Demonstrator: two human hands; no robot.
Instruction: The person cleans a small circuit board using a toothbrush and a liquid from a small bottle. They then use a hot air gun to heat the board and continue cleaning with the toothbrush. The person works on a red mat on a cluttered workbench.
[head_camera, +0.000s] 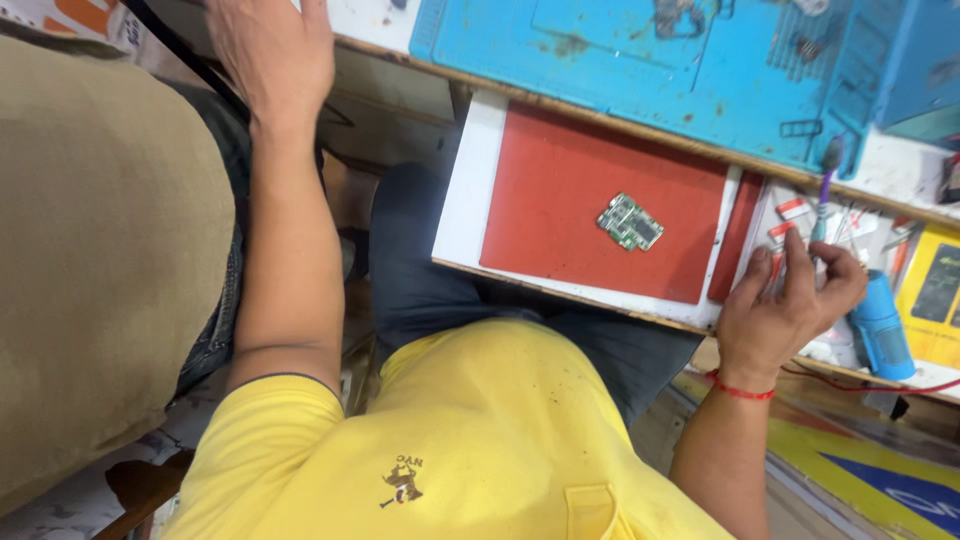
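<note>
1. Head view, landmark: the red mat (590, 205) lies on a white board (462, 190) pulled out over the person's lap, below a blue work mat (640, 60) on the bench.

2. A small green circuit board (630, 221) rests flat on the red mat, right of the mat's middle — nothing is touching it. Its long axis runs diagonally, from upper left to lower right across the mat.

3. The right hand (790, 305) sits just off the red mat's right edge, beyond a narrow red strip (737, 237). Its fingers are curled around a thin purple-handled tool (824, 195) that points away from the person toward the blue work mat. A red thread circles the wrist.

4. The left hand (272, 50) is well apart from the red mat, far off its upper-left corner, lying palm down with fingers spread and holding nothing that can be seen — the fingertips are cut off by the frame edge.

5. The circuit board lies left of the right hand and near it; the right hand is clearly the nearer of the two.

6. A blue cylindrical tool (882, 325) lies to the right of the right hand, farther from the red mat.
</note>
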